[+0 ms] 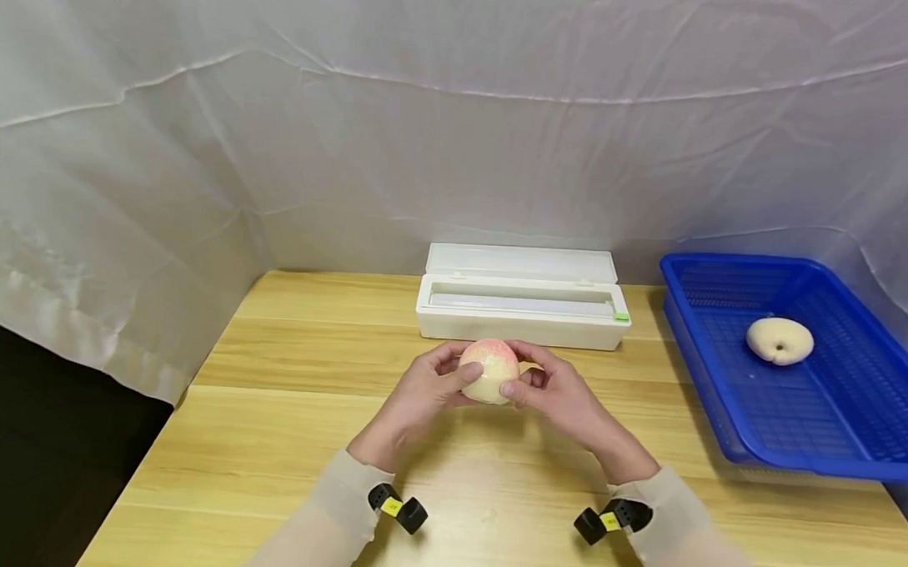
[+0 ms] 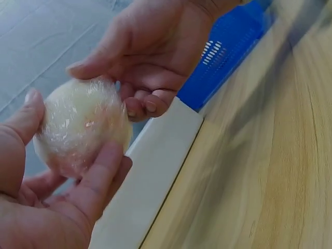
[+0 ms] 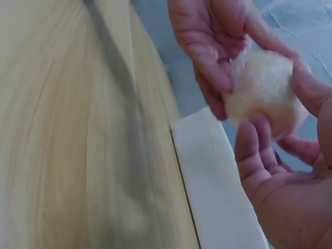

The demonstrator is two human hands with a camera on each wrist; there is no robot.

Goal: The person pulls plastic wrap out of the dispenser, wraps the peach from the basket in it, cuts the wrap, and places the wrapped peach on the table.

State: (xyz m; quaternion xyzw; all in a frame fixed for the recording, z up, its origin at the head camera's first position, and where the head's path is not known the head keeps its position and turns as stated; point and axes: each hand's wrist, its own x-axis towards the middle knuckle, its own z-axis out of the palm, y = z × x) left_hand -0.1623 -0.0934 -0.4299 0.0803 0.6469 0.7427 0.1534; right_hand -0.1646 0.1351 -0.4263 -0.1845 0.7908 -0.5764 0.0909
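A round pink-and-cream peach (image 1: 490,370), covered in shiny, wrinkled cling film, is held just above the table in front of the white box. My left hand (image 1: 424,387) grips its left side, thumb on the near face. From the other side my right hand (image 1: 563,397) holds it between thumb and fingers. Up close in the left wrist view, the film lies creased over the peach (image 2: 83,122). The right wrist view has fingers of both hands touching the wrapped peach (image 3: 264,88); its far face is partly hidden by them.
Behind the hands stands a long white cling film box (image 1: 516,329), its lid (image 1: 521,262) raised. At the right a blue plastic basket (image 1: 709,392) holds another pale round fruit (image 1: 780,341) with a small dark hollow. The wooden table (image 1: 283,444) meets pale cloth (image 1: 458,167) behind.
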